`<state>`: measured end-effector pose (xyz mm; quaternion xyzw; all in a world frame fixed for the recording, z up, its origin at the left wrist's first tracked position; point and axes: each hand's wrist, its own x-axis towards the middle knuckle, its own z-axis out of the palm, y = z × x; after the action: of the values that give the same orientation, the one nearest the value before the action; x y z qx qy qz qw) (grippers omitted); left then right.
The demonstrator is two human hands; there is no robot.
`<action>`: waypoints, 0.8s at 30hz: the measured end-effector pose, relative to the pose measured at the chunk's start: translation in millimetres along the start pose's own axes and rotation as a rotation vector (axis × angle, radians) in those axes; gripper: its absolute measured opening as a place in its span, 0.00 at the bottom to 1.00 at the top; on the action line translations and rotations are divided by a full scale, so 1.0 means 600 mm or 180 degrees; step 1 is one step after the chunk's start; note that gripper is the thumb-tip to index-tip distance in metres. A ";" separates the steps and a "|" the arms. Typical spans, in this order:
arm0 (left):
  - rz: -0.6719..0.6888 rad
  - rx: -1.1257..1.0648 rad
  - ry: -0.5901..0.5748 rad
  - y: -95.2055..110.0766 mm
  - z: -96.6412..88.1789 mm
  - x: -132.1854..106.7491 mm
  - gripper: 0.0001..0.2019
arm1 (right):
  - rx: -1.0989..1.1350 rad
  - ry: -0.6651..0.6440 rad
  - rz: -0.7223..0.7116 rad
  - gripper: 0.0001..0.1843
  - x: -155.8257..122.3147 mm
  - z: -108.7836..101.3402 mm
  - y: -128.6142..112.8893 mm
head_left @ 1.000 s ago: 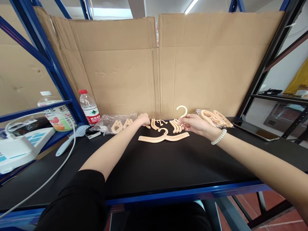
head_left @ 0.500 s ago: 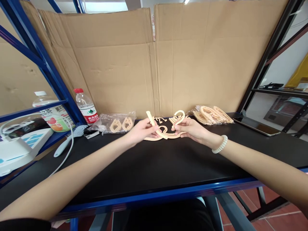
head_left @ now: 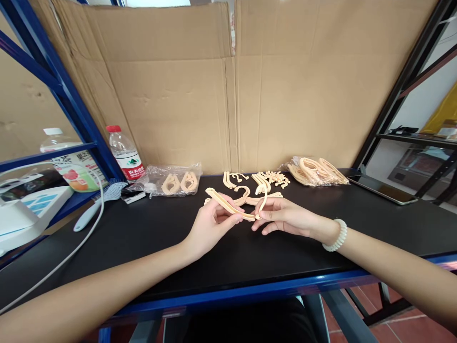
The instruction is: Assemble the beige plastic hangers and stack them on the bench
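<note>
My left hand (head_left: 210, 226) pinches a cream plastic hanger arm (head_left: 223, 203), long and slightly curved, slanting down to the right. Between the thumb and fingers of my right hand (head_left: 289, 216) is a cream hanger hook (head_left: 264, 202), standing upright. The lower end of the hook meets the right end of the arm; whether they are joined cannot be made out. Just behind my hands a hanger (head_left: 268, 197) with a hook and two arms lies on the black table, partly covered by my fingers.
Loose arms (head_left: 260, 184) and a pile of small hooks (head_left: 279, 178) lie farther back. Bagged cream parts (head_left: 317, 171) sit right, another clear bag (head_left: 171, 182) left. A water bottle (head_left: 124, 155), brush (head_left: 96, 205), white cable (head_left: 101, 202) and phone (head_left: 382, 188) are around. Cardboard (head_left: 171, 95) stands behind.
Both hands have come lower and nearer to me. The arm and the hook, apart before, now meet at their ends. More of the parts behind shows.
</note>
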<state>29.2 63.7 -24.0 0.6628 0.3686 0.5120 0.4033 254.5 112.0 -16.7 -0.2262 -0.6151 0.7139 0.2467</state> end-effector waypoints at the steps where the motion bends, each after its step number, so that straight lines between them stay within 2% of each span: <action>1: 0.0043 0.0091 -0.0002 0.001 0.001 -0.001 0.12 | 0.0031 -0.0022 0.0035 0.13 -0.002 0.000 0.000; 6: 0.0213 0.0532 -0.0065 0.009 0.006 -0.008 0.09 | 0.0055 -0.0042 0.0080 0.14 -0.006 0.004 0.000; 24: 0.0367 0.0665 -0.0081 0.010 0.013 -0.010 0.06 | 0.0069 0.0098 0.0089 0.14 -0.004 0.006 -0.002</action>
<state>36.0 54.9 -21.9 0.7278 0.3761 0.4847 0.3065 254.5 107.8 -15.1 -0.2431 -0.6002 0.7203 0.2486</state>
